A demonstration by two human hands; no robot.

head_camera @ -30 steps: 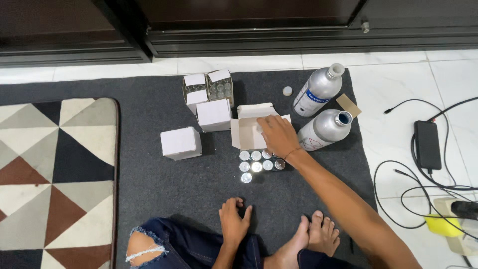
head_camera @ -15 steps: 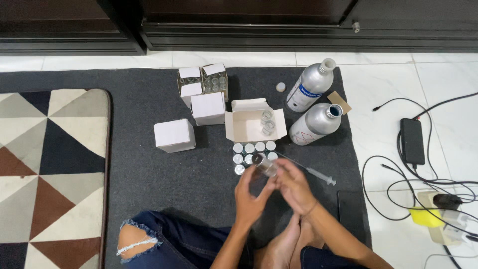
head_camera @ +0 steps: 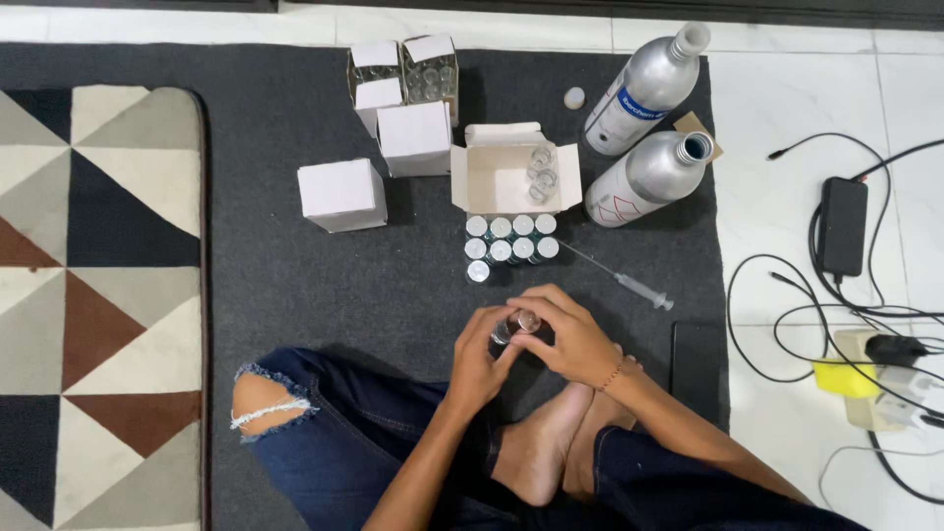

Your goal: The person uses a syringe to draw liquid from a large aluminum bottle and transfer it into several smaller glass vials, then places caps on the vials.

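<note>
Small glass vial [head_camera: 518,324] is gripped between left hand [head_camera: 479,359] and right hand [head_camera: 570,339], fingers closed around it above the dark mat [head_camera: 275,265], capped vials [head_camera: 506,241] grouped near for reach.

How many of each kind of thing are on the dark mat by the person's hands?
Small capped vials standing in a cluster: 8
Vial held between the left hand and right hand: 1
Silver bottles: 2
Closed white boxes: 2
Open boxes: 3
Syringe: 1
Loose cap: 1
Total: 18
</note>
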